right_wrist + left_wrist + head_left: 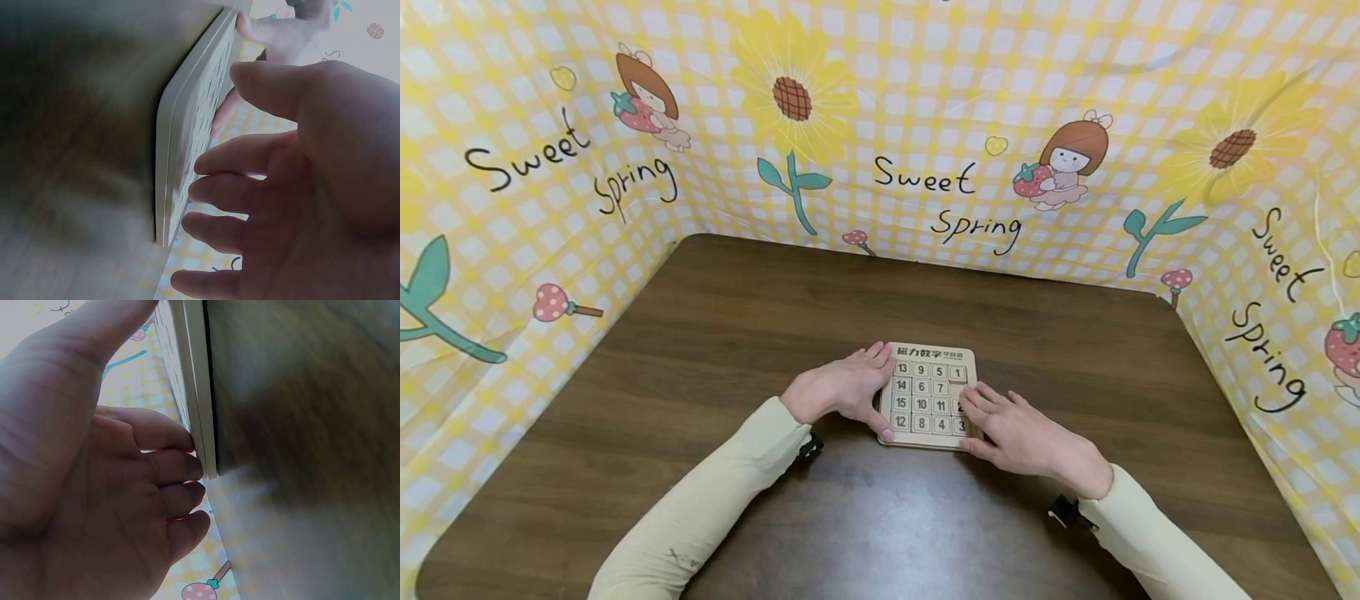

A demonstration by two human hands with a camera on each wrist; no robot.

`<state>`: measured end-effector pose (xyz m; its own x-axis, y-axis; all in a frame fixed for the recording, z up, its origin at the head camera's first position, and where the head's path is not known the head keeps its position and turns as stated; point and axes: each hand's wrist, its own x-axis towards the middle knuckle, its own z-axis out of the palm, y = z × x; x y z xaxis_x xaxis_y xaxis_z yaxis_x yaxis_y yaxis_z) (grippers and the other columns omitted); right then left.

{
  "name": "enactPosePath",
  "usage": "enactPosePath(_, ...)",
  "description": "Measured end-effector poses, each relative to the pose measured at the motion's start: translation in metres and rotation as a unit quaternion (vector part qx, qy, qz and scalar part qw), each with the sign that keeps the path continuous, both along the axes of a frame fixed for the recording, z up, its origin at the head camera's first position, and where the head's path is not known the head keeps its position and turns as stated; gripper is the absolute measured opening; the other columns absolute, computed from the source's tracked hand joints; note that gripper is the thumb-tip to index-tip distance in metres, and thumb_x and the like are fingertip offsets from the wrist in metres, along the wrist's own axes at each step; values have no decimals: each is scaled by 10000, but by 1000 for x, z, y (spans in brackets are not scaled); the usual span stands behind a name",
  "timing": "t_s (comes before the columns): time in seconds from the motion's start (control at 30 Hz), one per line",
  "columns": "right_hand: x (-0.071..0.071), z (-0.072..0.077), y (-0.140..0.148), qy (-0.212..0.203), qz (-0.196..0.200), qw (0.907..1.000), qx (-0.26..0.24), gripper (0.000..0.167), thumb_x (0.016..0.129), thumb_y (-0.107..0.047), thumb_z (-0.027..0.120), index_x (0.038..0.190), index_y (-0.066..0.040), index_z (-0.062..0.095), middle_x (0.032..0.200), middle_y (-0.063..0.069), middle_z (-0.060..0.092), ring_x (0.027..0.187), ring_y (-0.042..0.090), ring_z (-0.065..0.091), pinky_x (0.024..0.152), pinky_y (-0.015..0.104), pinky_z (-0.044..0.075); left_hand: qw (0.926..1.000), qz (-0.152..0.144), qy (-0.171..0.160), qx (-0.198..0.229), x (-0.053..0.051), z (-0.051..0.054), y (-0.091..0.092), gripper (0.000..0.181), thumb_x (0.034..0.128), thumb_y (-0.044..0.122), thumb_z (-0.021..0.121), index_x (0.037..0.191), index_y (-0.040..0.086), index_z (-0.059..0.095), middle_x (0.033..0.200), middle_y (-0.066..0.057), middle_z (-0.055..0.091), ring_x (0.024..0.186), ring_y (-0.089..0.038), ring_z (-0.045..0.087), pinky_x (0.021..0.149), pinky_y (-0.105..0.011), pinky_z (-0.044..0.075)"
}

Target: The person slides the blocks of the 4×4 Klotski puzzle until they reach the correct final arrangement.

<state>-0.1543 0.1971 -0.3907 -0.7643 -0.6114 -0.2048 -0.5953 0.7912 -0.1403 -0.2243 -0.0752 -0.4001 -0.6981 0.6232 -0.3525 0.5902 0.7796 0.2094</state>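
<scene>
A light wooden number-tile board (925, 440) lies flat on the table. Its top row reads 13, 9, 5, 1, and a gap shows to the right of tile 7 (941, 387). At the board's left side, my left hand (846, 386) touches the edge with relaxed fingers, its thumb at the near left corner. My right hand (1026, 433) reaches over the right edge with fingers extended, fingertips at tile 2 (960, 407), which they partly cover. Its thumb is by the near right corner. The wrist views show the board edge (199, 394) and the right fingers (219, 190) spread.
The brown wooden table (700, 333) extends around the board. A yellow-checked cloth (910, 100) printed with flowers and "Sweet Spring" stands along its far, left and right sides. Dark wrist straps show at both of my sleeves.
</scene>
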Motion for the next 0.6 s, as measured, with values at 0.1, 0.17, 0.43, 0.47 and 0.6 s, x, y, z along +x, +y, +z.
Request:
enactPosePath(0.1,6,0,0,2,22,10000,29,687,994,-437,525,1503,-7,359,1587,179,314,1473,386,281,1110,682,295,10000,18,-5,39,0,1,0,1219,728,651,750,1557,-15,154,1647,-197,37,1540,-314,25,1267,-402,99)
enactPosePath(0.17,9,-1,1,0,23,10000,49,689,991,-442,527,1498,-3,366,1587,184,310,1475,384,278,1107,682,298,10000,14,-16,72,0,1,0,1216,727,646,753,1556,-15,158,1646,-200,37,1540,-319,24,1266,-408,98)
enactPosePath(0.43,13,-5,3,63,23,10000,46,691,986,-451,532,1489,-1,384,1575,194,330,1472,379,289,1102,676,312,9999,44,-95,46,-1,1,1,1233,720,662,748,1559,-10,144,1650,-184,17,1541,-307,5,1267,-406,87)
enactPosePath(0.47,13,-5,3,64,21,10000,46,692,986,-453,531,1489,-2,384,1575,193,331,1472,378,289,1104,674,311,9999,47,-101,27,-1,1,1,1238,719,665,747,1560,-9,138,1650,-182,13,1541,-304,2,1267,-403,85)
enactPosePath(0.6,14,-5,2,33,-6,10000,54,697,987,-460,526,1493,-5,377,1577,188,329,1475,372,285,1111,671,304,9999,47,-141,24,-1,0,1,1239,720,667,744,1560,-9,133,1651,-180,10,1542,-303,-2,1268,-401,82)
